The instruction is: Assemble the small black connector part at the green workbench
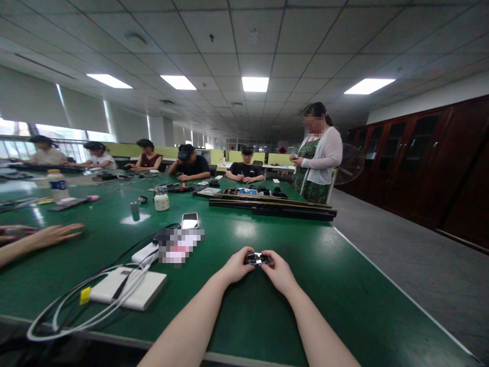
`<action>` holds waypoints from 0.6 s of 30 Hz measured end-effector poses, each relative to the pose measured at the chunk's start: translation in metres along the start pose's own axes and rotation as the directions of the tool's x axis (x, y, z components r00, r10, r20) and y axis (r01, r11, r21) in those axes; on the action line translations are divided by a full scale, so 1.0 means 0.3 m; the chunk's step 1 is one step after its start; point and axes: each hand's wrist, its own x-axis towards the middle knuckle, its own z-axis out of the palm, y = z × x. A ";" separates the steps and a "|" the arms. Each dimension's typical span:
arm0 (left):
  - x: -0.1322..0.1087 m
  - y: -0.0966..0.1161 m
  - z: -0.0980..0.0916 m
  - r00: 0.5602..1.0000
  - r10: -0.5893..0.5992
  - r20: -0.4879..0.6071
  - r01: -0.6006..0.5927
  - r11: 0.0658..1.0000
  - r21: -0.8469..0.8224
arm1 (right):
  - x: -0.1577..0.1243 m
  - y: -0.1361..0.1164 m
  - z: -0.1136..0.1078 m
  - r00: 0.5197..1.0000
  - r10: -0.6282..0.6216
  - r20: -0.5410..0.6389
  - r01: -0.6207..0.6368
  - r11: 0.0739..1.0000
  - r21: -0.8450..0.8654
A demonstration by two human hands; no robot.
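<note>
Between my two hands is a small dark device with shiny, light-reflecting parts [257, 259], held just over the green table [244, 306]. My left hand [239, 266] grips its left end, fingers curled round it. On the right end, the thumb and fingers of my right hand [279, 270] are closed in the same way. What kind of device it is, I cannot make out at this size. Parts of its two ends are hidden behind my fingers.
To the left lie a white box [130, 290] with looped white cables [57, 318], and a phone [190, 220]. Long black rails [271, 206] lie across the table further off. A co-worker's hand [57, 234] rests at left. Another person [317, 153] stands beyond the rails.
</note>
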 end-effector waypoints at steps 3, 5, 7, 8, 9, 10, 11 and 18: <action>0.001 0.002 0.001 1.000 -0.001 -0.005 0.001 1.000 0.007 | 0.000 0.002 0.002 1.000 -0.006 -0.012 0.006 1.000 0.000; 0.001 0.004 0.001 1.000 -0.005 -0.002 0.005 1.000 0.005 | 0.000 0.002 0.002 1.000 -0.007 -0.011 0.007 1.000 0.002; 0.000 0.007 0.000 1.000 -0.006 -0.002 0.006 1.000 0.004 | 0.000 0.002 0.002 1.000 -0.004 -0.009 0.004 1.000 -0.002; -0.001 0.008 0.000 1.000 -0.007 -0.003 0.007 1.000 0.005 | 0.000 0.002 0.002 1.000 -0.003 -0.008 0.003 1.000 -0.003; -0.001 0.009 -0.001 1.000 -0.006 -0.004 0.006 1.000 0.005 | 0.000 0.002 0.001 1.000 -0.003 -0.009 0.003 1.000 -0.004; -0.002 0.010 -0.002 1.000 -0.006 -0.005 0.006 1.000 0.006 | 0.000 0.002 0.001 1.000 -0.004 -0.008 0.004 1.000 -0.003; -0.002 0.011 -0.002 1.000 -0.006 -0.006 0.006 1.000 0.006 | 0.000 0.002 0.001 1.000 -0.007 -0.008 0.007 1.000 -0.001; -0.005 0.016 -0.006 1.000 -0.014 0.011 0.014 1.000 0.003 | -0.001 -0.009 -0.001 1.000 0.010 0.010 -0.010 1.000 -0.001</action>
